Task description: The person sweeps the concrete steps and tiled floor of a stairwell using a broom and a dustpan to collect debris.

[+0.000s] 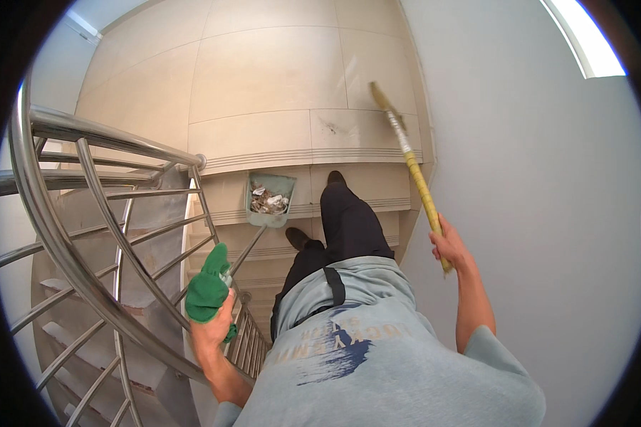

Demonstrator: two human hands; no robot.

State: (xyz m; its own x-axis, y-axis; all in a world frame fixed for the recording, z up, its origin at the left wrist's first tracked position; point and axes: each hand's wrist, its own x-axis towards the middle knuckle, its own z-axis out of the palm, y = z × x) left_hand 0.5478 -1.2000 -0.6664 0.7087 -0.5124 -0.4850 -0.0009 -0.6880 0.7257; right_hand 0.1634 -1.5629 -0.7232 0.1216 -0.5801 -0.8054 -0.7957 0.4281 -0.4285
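Observation:
My right hand (451,246) grips the lower end of a broom's yellow-wrapped handle (422,187). The broom head (378,96) is on the landing near the right wall, seen almost edge-on. In my left hand (211,328) are the upper end of a metal dustpan handle (250,248) and a bunched green cloth or glove (207,296). The light green dustpan (270,219) rests on the step below the landing, holding crumpled white paper and brown debris (270,202). A small dark smear of dirt (329,127) lies near the landing's edge, left of the broom.
A curved stainless steel railing (117,140) runs along the left, close to my left arm. Beyond it is another flight of stairs (80,347). My feet stand on separate tiled steps (360,204). A plain wall (513,176) rises on the right, with a bright window (593,42).

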